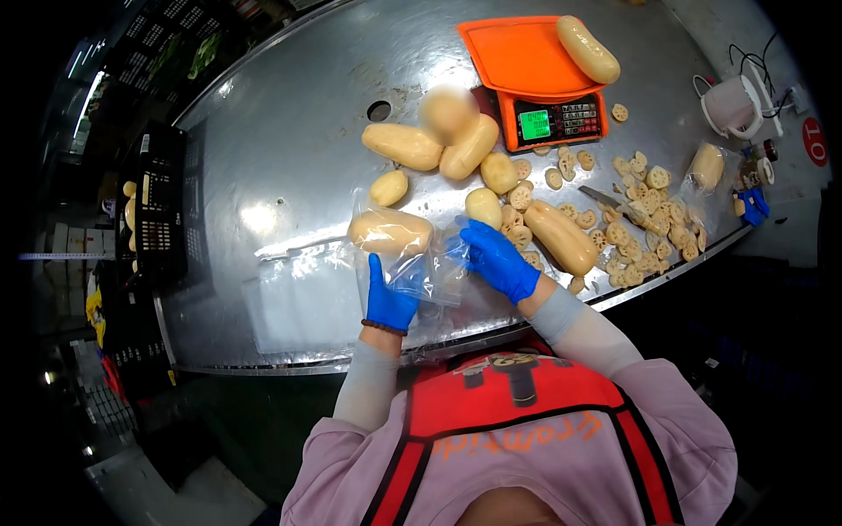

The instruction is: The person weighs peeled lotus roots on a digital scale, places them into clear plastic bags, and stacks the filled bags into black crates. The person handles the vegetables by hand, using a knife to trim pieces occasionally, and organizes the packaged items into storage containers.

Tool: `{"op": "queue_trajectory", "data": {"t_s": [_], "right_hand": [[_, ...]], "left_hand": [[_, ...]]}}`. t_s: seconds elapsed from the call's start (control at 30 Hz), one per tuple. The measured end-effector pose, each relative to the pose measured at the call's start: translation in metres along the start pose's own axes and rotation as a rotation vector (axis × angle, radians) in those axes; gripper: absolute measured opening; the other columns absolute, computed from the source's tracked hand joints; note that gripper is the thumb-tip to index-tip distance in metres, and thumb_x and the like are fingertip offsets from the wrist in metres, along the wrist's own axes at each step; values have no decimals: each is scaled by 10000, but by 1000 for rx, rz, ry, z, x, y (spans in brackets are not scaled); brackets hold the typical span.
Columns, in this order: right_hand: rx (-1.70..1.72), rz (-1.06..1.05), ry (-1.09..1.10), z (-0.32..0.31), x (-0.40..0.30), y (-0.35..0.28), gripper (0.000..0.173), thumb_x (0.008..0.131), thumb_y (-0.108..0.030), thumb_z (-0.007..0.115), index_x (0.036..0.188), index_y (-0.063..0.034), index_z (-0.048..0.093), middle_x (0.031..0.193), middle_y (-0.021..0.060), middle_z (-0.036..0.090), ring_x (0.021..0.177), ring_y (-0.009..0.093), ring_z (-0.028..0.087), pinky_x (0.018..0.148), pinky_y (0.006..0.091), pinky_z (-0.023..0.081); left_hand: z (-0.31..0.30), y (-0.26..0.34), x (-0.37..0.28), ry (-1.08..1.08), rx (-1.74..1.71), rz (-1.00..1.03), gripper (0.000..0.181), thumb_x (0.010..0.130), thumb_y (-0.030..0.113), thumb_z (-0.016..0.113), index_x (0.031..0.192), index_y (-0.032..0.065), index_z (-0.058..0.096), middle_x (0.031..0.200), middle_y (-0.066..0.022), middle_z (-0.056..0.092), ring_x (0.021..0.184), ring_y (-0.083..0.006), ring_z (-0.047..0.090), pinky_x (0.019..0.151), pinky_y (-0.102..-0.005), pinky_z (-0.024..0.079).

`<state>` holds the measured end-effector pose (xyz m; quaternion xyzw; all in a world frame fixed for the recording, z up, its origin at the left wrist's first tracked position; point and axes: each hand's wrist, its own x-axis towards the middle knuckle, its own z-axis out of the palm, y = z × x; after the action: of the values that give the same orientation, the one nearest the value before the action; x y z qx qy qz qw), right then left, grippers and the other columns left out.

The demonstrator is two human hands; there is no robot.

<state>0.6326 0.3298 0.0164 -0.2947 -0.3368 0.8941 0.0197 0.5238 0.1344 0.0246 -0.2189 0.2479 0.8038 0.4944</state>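
My left hand [393, 299], in a blue glove, is partly under a clear plastic bag [421, 276], with the thumb upright on its near side. Inside the bag lies a peeled lotus root section [391, 232]. My right hand [498, 258], gloved in blue too, grips the bag's right part with its fingertips. Beyond the bag are a short lotus root piece [389, 188] and two longer sections [402, 146]. Round pieces [483, 208] sit just past my right hand, and another long section [561, 238] lies to its right.
An orange digital scale [526, 56] bears a lotus root section [587, 49]. A knife [599, 196] lies by many lotus slices [648, 223]. Farther right are a bagged root [708, 167] and a white container [730, 105]. A black crate [158, 204] stands at left. The steel table [296, 151] has a hole.
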Motion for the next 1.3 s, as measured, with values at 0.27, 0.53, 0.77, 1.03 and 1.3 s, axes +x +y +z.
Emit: {"op": "queue_trajectory", "data": {"t_s": [0.27, 0.53, 0.77, 1.03, 1.3], "right_hand": [[-509, -253, 62, -28, -57, -18, 310, 902, -106, 592, 1193, 0, 578, 1091, 76, 629, 1006, 138, 590, 887, 273, 468], [-1388, -823, 497, -79, -111, -64, 573, 749, -172, 730, 1280, -99, 529, 1203, 181, 566, 1118, 341, 535, 946, 424, 428], [-1615, -526, 529, -111, -101, -63, 914, 648, -248, 784, 1434, -132, 334, 1298, 225, 483, 1168, 400, 477, 977, 454, 399], [-747, -688, 521, -135, -132, -88, 903, 675, -214, 777, 1443, -97, 316, 1304, 200, 490, 1190, 342, 493, 1014, 408, 383], [-906, -732, 554, -175, -105, -83, 622, 791, -223, 683, 1352, -85, 452, 1290, 162, 522, 1171, 320, 510, 1012, 414, 386]], "left_hand": [[-59, 9, 40, 102, 109, 162, 489, 987, 371, 410, 1333, 26, 431, 1314, -134, 503, 1185, -283, 491, 1026, -410, 395], [-19, 66, 37, 243, 259, 364, 411, 970, 315, 491, 1285, 51, 503, 1242, -80, 571, 1112, -215, 543, 931, -317, 458], [64, 106, 85, 427, 546, 457, 316, 939, 340, 555, 1093, 71, 615, 960, -16, 667, 579, -62, 494, 486, -179, 412], [148, 14, 95, -66, 683, 252, 418, 956, 277, 516, 1267, 1, 477, 1172, -122, 585, 1013, -242, 601, 847, -353, 519], [204, -133, 97, -70, 865, 30, 242, 924, 300, 584, 1023, 84, 626, 839, 13, 599, 644, -81, 523, 559, -238, 421]]}}
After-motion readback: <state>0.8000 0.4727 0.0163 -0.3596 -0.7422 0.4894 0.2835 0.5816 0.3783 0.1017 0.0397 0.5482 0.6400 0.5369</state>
